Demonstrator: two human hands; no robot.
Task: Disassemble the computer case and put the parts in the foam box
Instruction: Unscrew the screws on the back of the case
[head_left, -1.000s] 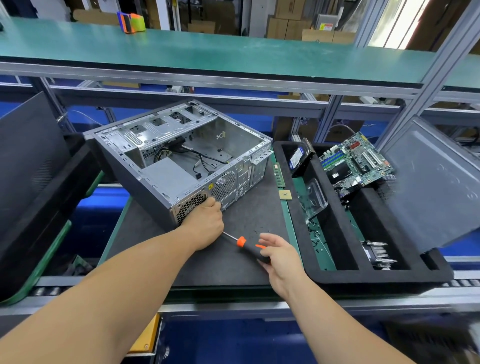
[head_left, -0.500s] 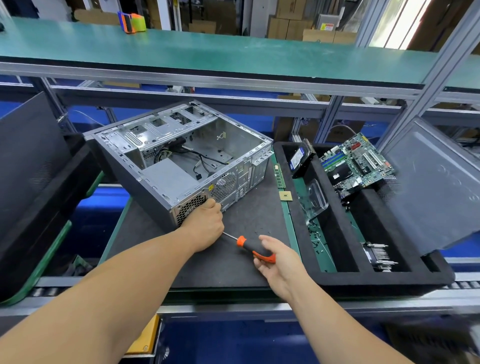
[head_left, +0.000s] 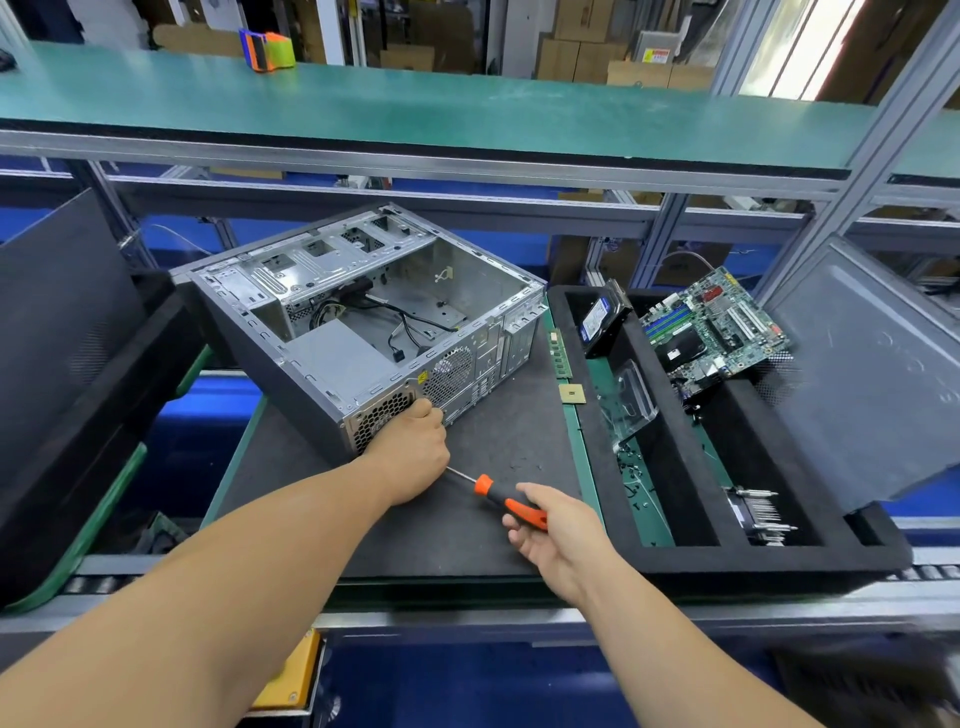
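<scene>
One computer case (head_left: 363, 332) lay on its side on the dark work mat (head_left: 467, 530), open face up, with its long axis running from the near left to the far right of the mat; the perforated rear panel faced the person and the drive-bay end pointed away toward the far left. Loose black cables (head_left: 400, 322) lay inside the case. The left hand (head_left: 415, 452) was at the case's near corner, knuckles against the rear grille, fingers curled; what they pinched, if anything, was hidden, so its grip could not be told. One screwdriver (head_left: 498, 499) with an orange-and-black handle lay nearly flat just in front of the case, shaft pointing toward the left hand, its tip hidden behind that hand. The right hand (head_left: 561, 535) gripped the handle's back end, fingers and thumb closed round it. To the right of the case stood one black foam box (head_left: 675, 467), just beside the mat. Counted in it: one hard drive (head_left: 602, 322) leaning upright in the far left compartment, one motherboard (head_left: 717, 322) tilted against the far right part, one clear plastic piece (head_left: 628, 405), one finned heatsink (head_left: 758, 514) at the near end, and scattered small screws (head_left: 634, 467), too small to count. Between case and foam box lay one memory stick (head_left: 560, 353) and one small square chip (head_left: 571, 394). A grey side panel (head_left: 872, 384) leaned on the foam box's right side.
</scene>
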